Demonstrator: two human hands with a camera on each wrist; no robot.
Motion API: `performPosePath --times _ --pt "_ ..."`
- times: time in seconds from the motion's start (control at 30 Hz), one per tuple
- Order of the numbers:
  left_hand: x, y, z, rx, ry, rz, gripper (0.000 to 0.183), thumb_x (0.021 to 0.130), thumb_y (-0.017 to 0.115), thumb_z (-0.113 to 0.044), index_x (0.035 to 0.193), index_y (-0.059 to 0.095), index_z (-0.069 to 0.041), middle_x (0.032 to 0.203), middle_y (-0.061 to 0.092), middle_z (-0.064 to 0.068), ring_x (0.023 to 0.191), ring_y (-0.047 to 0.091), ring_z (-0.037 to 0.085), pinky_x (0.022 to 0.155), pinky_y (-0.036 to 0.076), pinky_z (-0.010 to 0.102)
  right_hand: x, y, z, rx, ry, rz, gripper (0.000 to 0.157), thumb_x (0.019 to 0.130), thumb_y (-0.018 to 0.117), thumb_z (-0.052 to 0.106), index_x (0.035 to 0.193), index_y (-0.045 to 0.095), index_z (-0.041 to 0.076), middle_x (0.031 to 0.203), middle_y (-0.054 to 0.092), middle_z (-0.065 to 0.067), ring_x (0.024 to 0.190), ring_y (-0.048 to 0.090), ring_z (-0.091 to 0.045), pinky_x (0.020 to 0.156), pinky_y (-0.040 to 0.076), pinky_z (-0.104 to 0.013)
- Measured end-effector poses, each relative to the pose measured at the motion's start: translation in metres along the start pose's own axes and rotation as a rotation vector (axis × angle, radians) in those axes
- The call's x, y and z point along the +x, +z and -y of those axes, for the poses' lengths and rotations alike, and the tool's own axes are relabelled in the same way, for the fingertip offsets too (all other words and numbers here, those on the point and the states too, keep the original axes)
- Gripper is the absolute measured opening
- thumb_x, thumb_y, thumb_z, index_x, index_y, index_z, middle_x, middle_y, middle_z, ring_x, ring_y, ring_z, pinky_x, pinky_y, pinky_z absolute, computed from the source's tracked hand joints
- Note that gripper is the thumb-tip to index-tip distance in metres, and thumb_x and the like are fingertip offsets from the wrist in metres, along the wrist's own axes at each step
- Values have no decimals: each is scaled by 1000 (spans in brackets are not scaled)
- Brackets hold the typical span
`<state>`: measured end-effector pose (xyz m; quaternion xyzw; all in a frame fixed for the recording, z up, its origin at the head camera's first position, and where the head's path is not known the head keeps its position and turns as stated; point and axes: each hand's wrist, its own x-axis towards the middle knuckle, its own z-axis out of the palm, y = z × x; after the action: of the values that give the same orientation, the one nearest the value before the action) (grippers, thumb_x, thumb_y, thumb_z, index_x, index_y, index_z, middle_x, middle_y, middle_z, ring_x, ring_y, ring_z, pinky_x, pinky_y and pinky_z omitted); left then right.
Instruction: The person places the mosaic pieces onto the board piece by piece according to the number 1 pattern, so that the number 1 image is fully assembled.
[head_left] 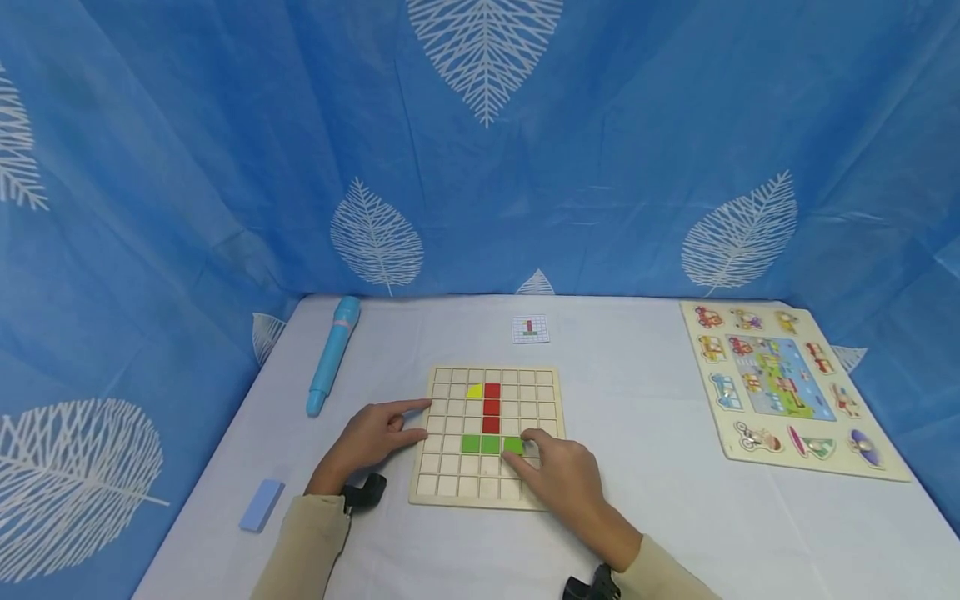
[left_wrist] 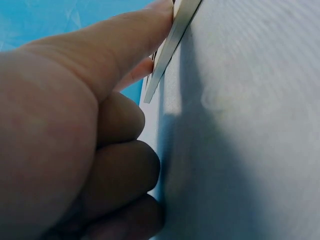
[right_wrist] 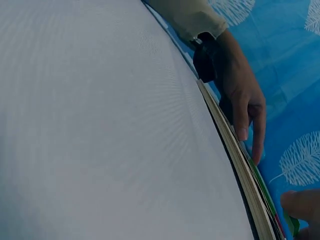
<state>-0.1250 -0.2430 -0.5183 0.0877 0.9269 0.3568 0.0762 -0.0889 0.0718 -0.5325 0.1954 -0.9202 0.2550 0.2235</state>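
Observation:
A wooden grid board [head_left: 447,485] lies flat in the middle of the table in the head view. My right hand [head_left: 572,477] pinches a green square tile [head_left: 513,446] between thumb and index finger, low over the board. That tile sits slightly askew, just right of two green tiles [head_left: 480,444] lying in a row. Above them three red tiles [head_left: 491,407] form a column, with a small yellow piece [head_left: 475,391] left of the top one. My left hand [head_left: 369,435] touches the board's left edge with its outstretched thumb and index finger; its other fingers are curled under.
A small pattern card [head_left: 530,328] lies behind the board. To the left are a blue toy microphone [head_left: 332,358] and a light blue block [head_left: 262,505]. A wooden picture puzzle [head_left: 787,392] occupies the right side. Blue leaf-print cloth [head_left: 600,167] walls the back and sides.

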Motion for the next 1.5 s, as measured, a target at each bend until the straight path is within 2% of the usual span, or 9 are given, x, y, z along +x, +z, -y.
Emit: performPosePath --times 0.23,0.4,0.7,0.8,0.93,1.1,1.33,1.47,1.5 --pt "0 0 -1 -1 -10 -2 55 87 83 -34 139 67 -25 57 39 -6 52 33 10 50 28 25 2 3 2 6 35 43 36 77 89 43 93 76 13 58 65 4 47 39 -2 47 38 -24" --pt "-1 -1 -2 -1 -14 -5 55 87 83 -33 139 67 -24 57 39 -6 52 33 10 50 28 25 3 3 4 -1 42 48 36 76 90 42 92 77 13 67 72 0 50 52 -6 48 42 -26" --pt "-2 -1 -2 -11 4 4 55 88 82 -34 140 66 -23 57 37 -7 51 32 9 51 27 24 1 2 3 -17 32 50 36 77 89 42 96 78 13 65 71 0 51 58 -10 50 45 -29" --pt "-3 -1 -2 -14 5 6 55 88 81 -34 140 66 -23 57 37 -7 51 32 9 50 27 24 0 1 2 -20 17 60 38 78 88 42 101 79 14 59 67 2 50 56 -9 49 44 -28" --pt "-4 -1 -2 -11 1 3 55 88 82 -34 140 66 -23 57 38 -7 51 33 10 51 27 25 3 0 3 -12 -10 111 38 82 86 42 110 79 17 56 63 3 49 46 -4 47 40 -26" --pt "-5 -3 -3 -13 -11 -2 55 88 82 -33 139 66 -23 57 38 -6 52 33 11 51 27 25 5 -2 2 0 -29 177 31 87 81 40 111 80 21 67 71 3 54 54 -4 50 44 -28" --pt "-5 -1 -5 -15 -12 6 55 88 82 -34 140 66 -24 57 38 -6 51 33 10 50 28 25 6 -9 -4 6 20 252 35 89 79 43 116 78 21 58 64 3 56 57 -10 52 45 -31" --pt "-3 0 -6 -18 -7 2 55 88 82 -33 140 66 -24 57 37 -6 51 33 10 50 27 25 5 -10 -13 36 58 256 39 87 80 44 118 78 21 60 66 3 60 62 -12 55 46 -32" --pt "-3 0 -6 -21 -3 3 55 88 82 -33 139 66 -24 56 37 -6 51 32 10 50 27 25 4 -11 -16 49 61 253 39 87 80 44 118 78 21 57 62 4 58 59 -11 55 45 -31"
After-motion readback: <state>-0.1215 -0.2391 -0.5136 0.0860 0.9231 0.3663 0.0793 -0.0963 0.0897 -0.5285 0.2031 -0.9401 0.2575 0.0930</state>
